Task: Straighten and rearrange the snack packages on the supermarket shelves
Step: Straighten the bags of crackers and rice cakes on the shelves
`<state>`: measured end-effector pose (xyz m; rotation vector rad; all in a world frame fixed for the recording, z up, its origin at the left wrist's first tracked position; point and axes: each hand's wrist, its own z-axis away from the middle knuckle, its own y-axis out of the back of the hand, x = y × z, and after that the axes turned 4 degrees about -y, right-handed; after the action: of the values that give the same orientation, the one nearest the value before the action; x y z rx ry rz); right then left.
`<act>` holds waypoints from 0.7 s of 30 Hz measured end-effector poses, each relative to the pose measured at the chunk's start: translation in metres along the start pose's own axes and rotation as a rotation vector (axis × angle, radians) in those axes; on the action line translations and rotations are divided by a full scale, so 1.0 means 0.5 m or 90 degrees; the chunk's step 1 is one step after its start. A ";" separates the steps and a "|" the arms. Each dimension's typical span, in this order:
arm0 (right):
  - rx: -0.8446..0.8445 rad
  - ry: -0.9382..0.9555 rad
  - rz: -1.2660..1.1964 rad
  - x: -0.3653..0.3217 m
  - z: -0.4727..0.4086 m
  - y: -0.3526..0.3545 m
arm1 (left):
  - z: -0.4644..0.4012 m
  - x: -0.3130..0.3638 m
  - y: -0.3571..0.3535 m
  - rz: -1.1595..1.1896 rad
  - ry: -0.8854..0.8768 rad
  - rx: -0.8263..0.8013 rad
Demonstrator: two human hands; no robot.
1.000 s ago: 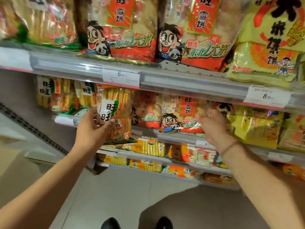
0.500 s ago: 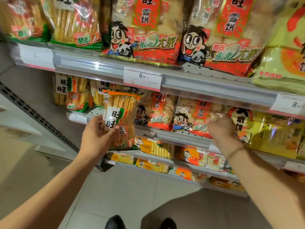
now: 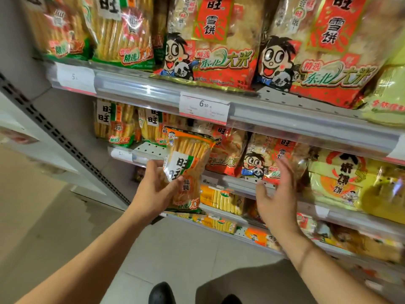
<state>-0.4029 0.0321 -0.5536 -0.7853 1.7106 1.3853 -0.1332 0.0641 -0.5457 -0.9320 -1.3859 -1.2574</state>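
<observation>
While the left hand [image 3: 156,190] clasps a glossy, crinkled rice-cracker bag [image 3: 186,170] at frame centre, before the grey metal shelf [image 3: 274,119], the right hand [image 3: 277,194] hovers flat, fingers spread, grip released, near red cartoon-printed packs [image 3: 265,163].

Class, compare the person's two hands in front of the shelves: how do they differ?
The left hand grips an orange-and-green cracker packet; the right hand is open and holds nothing. The left hand's fingers curl around the packet; the right hand's spread near the red packet. Both are bare, reaching toward the same shelf.
</observation>
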 end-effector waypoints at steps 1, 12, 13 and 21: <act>-0.117 -0.015 -0.053 -0.016 0.029 -0.023 | 0.006 0.001 -0.005 -0.005 -0.005 -0.005; -0.352 -0.327 -0.207 -0.174 0.043 -0.261 | -0.015 -0.021 0.057 -0.019 -0.166 -0.029; -0.328 -0.326 -0.216 -0.182 0.041 -0.281 | -0.029 -0.029 0.073 0.004 -0.166 -0.037; -0.144 -0.195 -0.250 -0.278 -0.047 -0.397 | -0.167 -0.078 0.212 -0.096 -0.162 -0.092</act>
<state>-0.1701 -0.0347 -0.5286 -0.9218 1.1096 1.3522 -0.0087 0.0023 -0.5651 -1.1345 -1.6039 -1.4041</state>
